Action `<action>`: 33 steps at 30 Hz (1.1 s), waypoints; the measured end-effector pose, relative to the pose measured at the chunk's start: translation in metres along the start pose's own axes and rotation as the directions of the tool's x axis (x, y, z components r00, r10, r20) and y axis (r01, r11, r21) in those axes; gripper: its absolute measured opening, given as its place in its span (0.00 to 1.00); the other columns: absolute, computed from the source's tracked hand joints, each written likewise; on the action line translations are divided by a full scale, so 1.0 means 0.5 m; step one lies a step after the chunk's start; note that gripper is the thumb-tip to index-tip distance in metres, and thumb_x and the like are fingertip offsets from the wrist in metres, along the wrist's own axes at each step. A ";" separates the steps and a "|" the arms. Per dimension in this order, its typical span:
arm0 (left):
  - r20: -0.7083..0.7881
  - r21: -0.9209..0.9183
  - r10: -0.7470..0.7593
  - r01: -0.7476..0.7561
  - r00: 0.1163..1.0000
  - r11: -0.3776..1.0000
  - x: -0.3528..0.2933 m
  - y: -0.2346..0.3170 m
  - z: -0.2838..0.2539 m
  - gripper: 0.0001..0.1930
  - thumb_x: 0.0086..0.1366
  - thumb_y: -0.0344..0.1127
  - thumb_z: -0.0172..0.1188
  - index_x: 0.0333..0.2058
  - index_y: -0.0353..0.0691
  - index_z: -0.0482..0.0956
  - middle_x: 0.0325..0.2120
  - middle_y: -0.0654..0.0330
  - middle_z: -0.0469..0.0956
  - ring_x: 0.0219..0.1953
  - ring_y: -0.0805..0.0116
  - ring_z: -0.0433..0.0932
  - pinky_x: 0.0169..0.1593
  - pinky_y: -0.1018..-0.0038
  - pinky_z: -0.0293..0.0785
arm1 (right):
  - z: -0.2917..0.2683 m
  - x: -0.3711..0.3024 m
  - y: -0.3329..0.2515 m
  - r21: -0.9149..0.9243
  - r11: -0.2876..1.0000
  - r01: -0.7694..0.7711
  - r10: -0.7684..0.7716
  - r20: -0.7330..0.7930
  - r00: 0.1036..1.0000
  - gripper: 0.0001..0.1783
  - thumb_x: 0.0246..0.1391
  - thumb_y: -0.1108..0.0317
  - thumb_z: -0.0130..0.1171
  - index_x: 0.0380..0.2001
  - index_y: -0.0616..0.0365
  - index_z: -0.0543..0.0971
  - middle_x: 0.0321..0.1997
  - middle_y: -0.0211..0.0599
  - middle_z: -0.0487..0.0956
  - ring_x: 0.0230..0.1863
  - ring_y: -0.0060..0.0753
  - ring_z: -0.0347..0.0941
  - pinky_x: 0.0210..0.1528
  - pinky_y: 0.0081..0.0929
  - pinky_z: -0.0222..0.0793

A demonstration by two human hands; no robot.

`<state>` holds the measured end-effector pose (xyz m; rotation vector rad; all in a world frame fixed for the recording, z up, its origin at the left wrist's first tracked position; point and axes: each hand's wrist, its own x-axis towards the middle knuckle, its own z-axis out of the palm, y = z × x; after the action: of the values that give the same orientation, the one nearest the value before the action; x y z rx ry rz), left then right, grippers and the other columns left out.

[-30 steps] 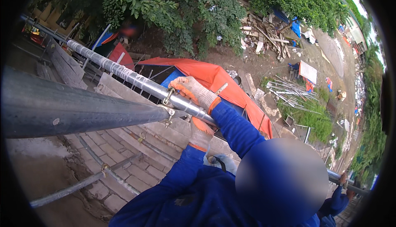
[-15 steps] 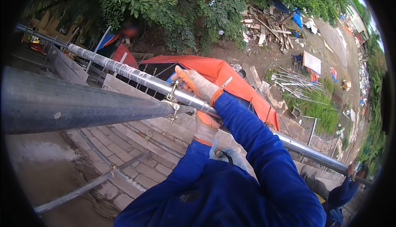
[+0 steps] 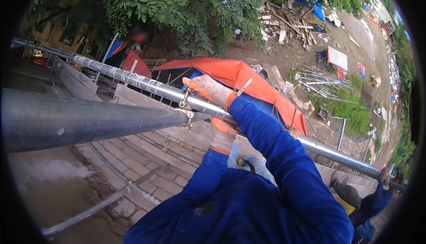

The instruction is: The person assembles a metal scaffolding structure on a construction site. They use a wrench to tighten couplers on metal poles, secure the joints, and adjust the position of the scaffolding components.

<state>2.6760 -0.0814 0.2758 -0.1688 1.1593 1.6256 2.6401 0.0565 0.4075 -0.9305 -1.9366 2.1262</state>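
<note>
A shiny metal scaffold pipe (image 3: 144, 83) runs diagonally in front of me. A scaffold clamp (image 3: 185, 101) with bolts and nuts joins it to a thick dark grey pole (image 3: 88, 119) coming in from the left. My right hand (image 3: 208, 88), in a pale knit glove with orange coating, lies over the pipe, its fingers closed at the clamp's upper bolt; the fingertips are partly hidden. My left hand (image 3: 223, 134), gloved alike, is closed round the pipe from the near side, just right of the clamp. Its fingers' far ends are hidden by the pipe.
Below lie a brick surface (image 3: 128, 155) and crossed scaffold tubes (image 3: 128, 184). An orange tarp (image 3: 222, 71) stretches beyond the pipe. Another person's blue sleeve (image 3: 375, 206) shows at lower right, near the same pipe. Trees (image 3: 177, 13), a timber pile (image 3: 288, 24) and scattered tubes (image 3: 321, 82) lie farther off.
My right hand's fingers have drawn together and sit slightly lower by the clamp. The left hand keeps its place on the pipe. The view has shifted a little.
</note>
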 end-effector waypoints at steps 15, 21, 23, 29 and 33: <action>0.090 -0.254 -0.019 0.041 0.996 0.966 0.096 -0.063 -0.069 0.28 0.75 0.55 0.41 0.62 0.41 0.69 0.50 0.46 0.78 0.45 0.51 0.82 0.45 0.56 0.82 | -0.004 -0.007 0.011 -0.161 0.973 0.166 -0.174 -0.033 0.984 0.26 0.65 0.39 0.56 0.32 0.52 0.84 0.26 0.26 0.76 0.28 0.21 0.68 0.27 0.28 0.62; 0.049 -0.220 -0.062 0.072 0.997 0.973 0.041 -0.030 0.002 0.30 0.74 0.58 0.41 0.62 0.43 0.70 0.56 0.50 0.77 0.55 0.50 0.79 0.56 0.51 0.79 | 0.011 0.014 0.052 0.224 0.961 0.159 -0.141 -0.098 0.985 0.18 0.64 0.49 0.64 0.28 0.50 0.84 0.25 0.23 0.75 0.29 0.19 0.66 0.27 0.29 0.59; 0.107 -0.350 -0.075 0.109 0.991 0.931 0.159 -0.071 -0.124 0.29 0.74 0.57 0.41 0.62 0.44 0.70 0.53 0.49 0.78 0.49 0.51 0.82 0.50 0.54 0.82 | 0.045 0.033 -0.010 0.016 1.000 -0.010 0.011 -0.075 0.997 0.18 0.64 0.49 0.63 0.28 0.50 0.84 0.24 0.20 0.75 0.29 0.18 0.65 0.27 0.28 0.57; 0.153 -0.175 -0.048 0.075 0.987 0.982 0.159 -0.061 -0.067 0.27 0.73 0.57 0.44 0.58 0.44 0.72 0.48 0.53 0.77 0.43 0.57 0.79 0.45 0.59 0.79 | 0.017 0.052 0.053 0.035 0.987 0.159 -0.158 -0.052 0.986 0.30 0.64 0.36 0.55 0.30 0.53 0.85 0.22 0.31 0.78 0.23 0.32 0.71 0.27 0.36 0.63; 0.272 -0.055 -0.143 0.164 0.952 0.985 0.131 -0.049 -0.027 0.24 0.73 0.56 0.46 0.55 0.44 0.73 0.44 0.55 0.77 0.37 0.60 0.77 0.40 0.64 0.76 | -0.017 0.061 0.090 -0.362 0.932 0.032 -0.142 -0.280 0.950 0.50 0.60 0.21 0.40 0.20 0.61 0.83 0.20 0.49 0.80 0.28 0.51 0.81 0.33 0.44 0.75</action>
<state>2.6633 -0.0492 0.2136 -0.0831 0.8559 1.5035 2.6339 0.0705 0.3548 -1.1243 -2.1815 1.5029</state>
